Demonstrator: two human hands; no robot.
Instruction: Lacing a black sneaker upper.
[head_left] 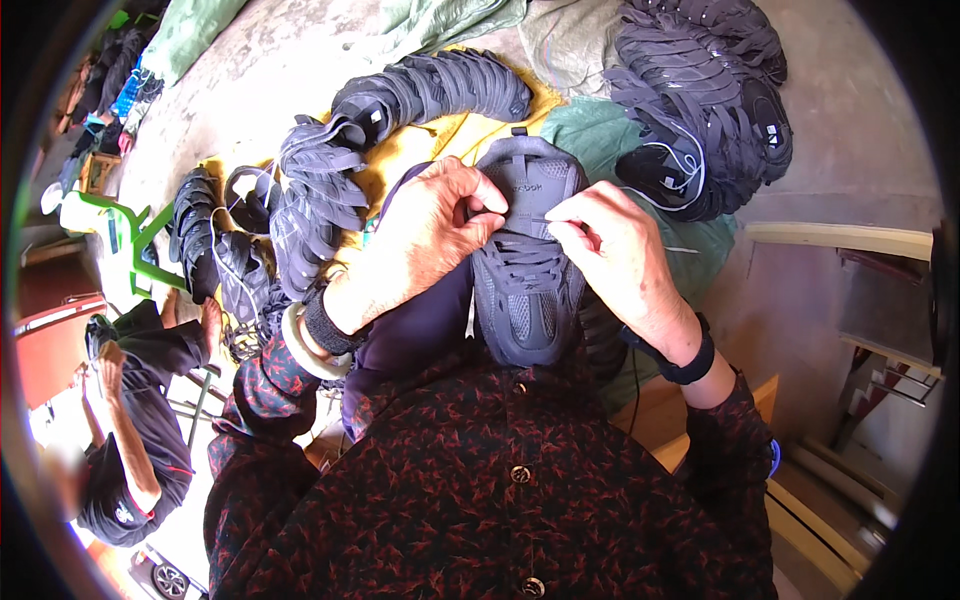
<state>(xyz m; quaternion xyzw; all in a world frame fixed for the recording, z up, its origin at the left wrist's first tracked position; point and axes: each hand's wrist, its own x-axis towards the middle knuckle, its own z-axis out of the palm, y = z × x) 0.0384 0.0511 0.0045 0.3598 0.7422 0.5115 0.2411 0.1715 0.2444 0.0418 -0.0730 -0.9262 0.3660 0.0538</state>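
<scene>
A dark grey sneaker [530,310] lies on my lap, its toe toward me and its tongue [525,180] standing up at the far end. Dark shoelaces [528,262] cross over its middle. My left hand [430,225] is closed at the left side of the tongue, thumb and forefinger pinched on the shoelace there, though the fingers partly hide it. From the right, my right hand [630,255] pinches the shoelace between thumb and forefinger near the top eyelets. A small pale strip hangs beside the shoe's left edge.
Rows of nested dark shoe uppers [440,90] lie on a yellow cloth [440,140]; another big pile [700,90] sits at the far right with white cord [690,165]. A green stool [135,240] and a seated person [130,440] are at left. Wooden furniture [840,240] stands right.
</scene>
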